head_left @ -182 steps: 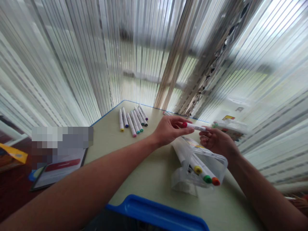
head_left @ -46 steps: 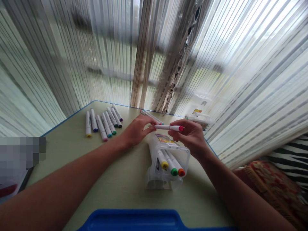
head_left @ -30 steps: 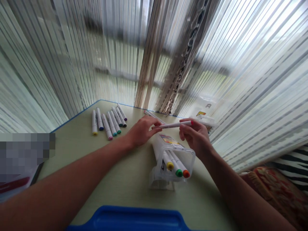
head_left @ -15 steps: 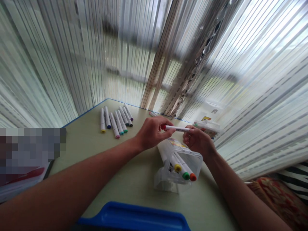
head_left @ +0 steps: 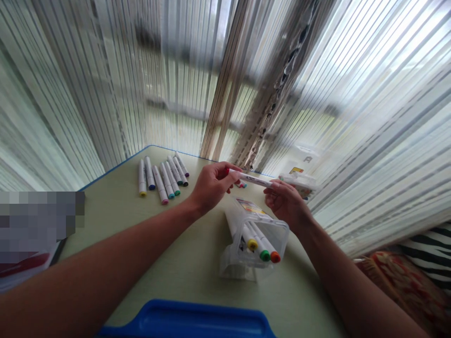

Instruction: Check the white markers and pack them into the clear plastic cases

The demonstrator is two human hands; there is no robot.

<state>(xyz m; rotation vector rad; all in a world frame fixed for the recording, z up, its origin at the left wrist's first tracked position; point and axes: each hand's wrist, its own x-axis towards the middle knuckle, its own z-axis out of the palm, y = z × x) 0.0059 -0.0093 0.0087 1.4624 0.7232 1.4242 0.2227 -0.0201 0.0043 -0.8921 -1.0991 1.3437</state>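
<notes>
A white marker with a red cap is held level between both hands above the table. My left hand pinches its red-capped end, and my right hand grips the other end with fingers curled. Below the hands lies a clear plastic case, its open end facing me. Inside it are markers with yellow, green and orange caps. To the left, several white markers with yellow, blue, pink, teal, green, black and purple ends lie in a loose row. Small coloured marker ends show behind my left hand.
A second clear case stands at the back right by the striped curtain. A blue tray edge lies at the table's front. Patterned fabric is at the right, and a partly blurred-out object at the left.
The view has shifted slightly, so most things sit a little further left. The marker is now tilted more, its red end higher. Coloured marker ends have come into sight behind my left hand.
</notes>
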